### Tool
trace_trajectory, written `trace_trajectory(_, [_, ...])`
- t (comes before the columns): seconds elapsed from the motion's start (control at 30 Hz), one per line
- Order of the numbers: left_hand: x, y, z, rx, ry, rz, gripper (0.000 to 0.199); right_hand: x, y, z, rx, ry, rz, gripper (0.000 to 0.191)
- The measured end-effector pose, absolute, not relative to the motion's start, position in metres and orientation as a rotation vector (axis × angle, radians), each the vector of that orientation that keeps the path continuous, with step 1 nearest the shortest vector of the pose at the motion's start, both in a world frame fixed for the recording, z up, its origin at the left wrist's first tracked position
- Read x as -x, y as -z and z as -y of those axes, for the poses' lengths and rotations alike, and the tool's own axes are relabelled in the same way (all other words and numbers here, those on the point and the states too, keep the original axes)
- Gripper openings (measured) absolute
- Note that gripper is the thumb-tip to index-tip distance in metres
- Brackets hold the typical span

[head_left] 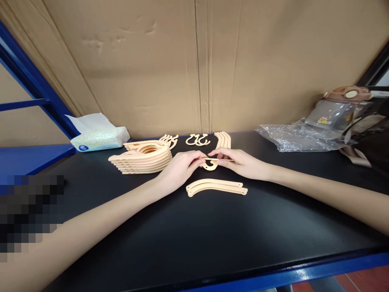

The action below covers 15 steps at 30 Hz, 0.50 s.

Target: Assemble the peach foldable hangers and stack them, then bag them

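Observation:
Both hands meet over the middle of the black table. My left hand (185, 164) pinches a cream plastic hanger piece (209, 165) with a curved hook shape. My right hand (235, 162) is closed on the same piece from the other side. A thin cream edge runs between the fingertips; whether it is a second part I cannot tell. Just below the hands lie two curved hanger arms (215, 187), one close beside the other. Left of my left hand stands a stack of cream hangers (142, 162).
Behind the hands lie loose hanger hooks (197, 140) and several more hanger arms (223, 140). A tissue pack (100, 138) is at the back left. Crumpled clear plastic (291, 138), a bottle (331, 109) and a dark bag (370, 142) are at the right. Cardboard (152, 73) walls the back.

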<state>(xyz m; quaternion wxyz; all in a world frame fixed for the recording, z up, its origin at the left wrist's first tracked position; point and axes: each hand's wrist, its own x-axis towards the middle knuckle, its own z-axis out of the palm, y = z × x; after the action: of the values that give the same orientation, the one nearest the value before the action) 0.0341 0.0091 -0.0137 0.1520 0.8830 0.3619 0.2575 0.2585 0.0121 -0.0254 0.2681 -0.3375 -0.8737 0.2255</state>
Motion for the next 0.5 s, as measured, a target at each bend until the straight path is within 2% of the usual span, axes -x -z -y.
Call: trace_trajectory(0.5, [-0.0367, 0.0154, -0.0144, -2.119, -0.75, -0.983, 0.023, -0.2622, 0.0321, -0.0197, 0.895, -0.789, 2.244, 0.031])
